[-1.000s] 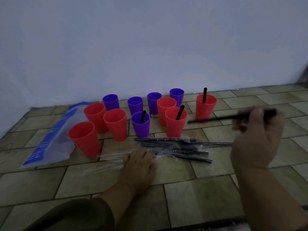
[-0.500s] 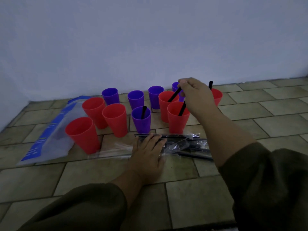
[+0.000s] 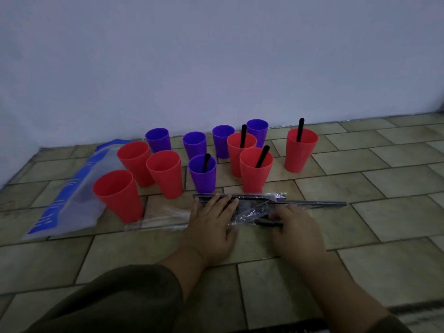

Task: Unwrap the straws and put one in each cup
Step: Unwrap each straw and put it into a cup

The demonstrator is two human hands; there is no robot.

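Several red and purple cups stand on the tiled floor near the wall. Black straws stick out of the front purple cup (image 3: 202, 174), two middle red cups (image 3: 241, 152) (image 3: 255, 171) and the right red cup (image 3: 301, 150). The other cups show no straw. A pile of wrapped black straws (image 3: 312, 203) in crinkled clear plastic lies in front of the cups. My left hand (image 3: 211, 222) lies flat on the pile's left part, fingers spread. My right hand (image 3: 296, 230) is down at the pile's right part, its blurred fingertips over a black straw (image 3: 266, 223); whether it grips is unclear.
A clear plastic bag with blue print (image 3: 69, 195) lies flat at the left, beside the front red cup (image 3: 116, 195). Empty clear wrappers (image 3: 163, 218) lie left of my left hand. The wall rises right behind the cups. Bare tiles stretch to the right.
My right hand carried a black straw to the back middle red cup, left it there, and came down to the pile. My left hand stayed on the pile.
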